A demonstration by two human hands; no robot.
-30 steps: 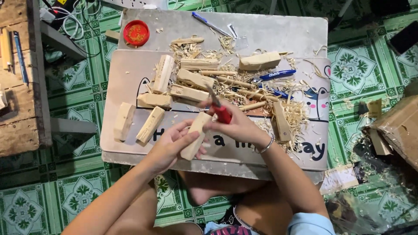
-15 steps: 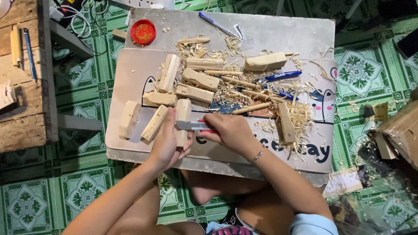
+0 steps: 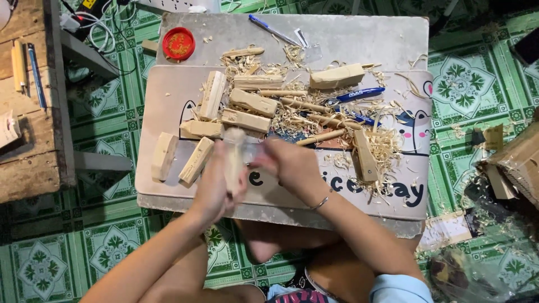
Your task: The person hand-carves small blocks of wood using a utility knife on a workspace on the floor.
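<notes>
My left hand (image 3: 216,188) grips a pale wooden block (image 3: 233,158) held upright over the near edge of the small table (image 3: 337,36). My right hand (image 3: 289,163) is closed around a knife whose blade lies against the block; hand and knife are blurred by motion. Several carved wooden blocks (image 3: 250,102) lie on the mat behind my hands, two more (image 3: 164,155) to the left. Wood shavings (image 3: 387,146) are scattered across the mat.
A red lid (image 3: 178,43) sits at the table's far left, a blue pen (image 3: 272,31) at the back, blue-handled tools (image 3: 356,94) amid the shavings. A wooden bench (image 3: 28,106) stands to the left, cardboard pieces (image 3: 516,160) to the right on the green tiled floor.
The block went from slanted to upright in my left hand. My right hand with the knife moved left against it and now blurs in motion.
</notes>
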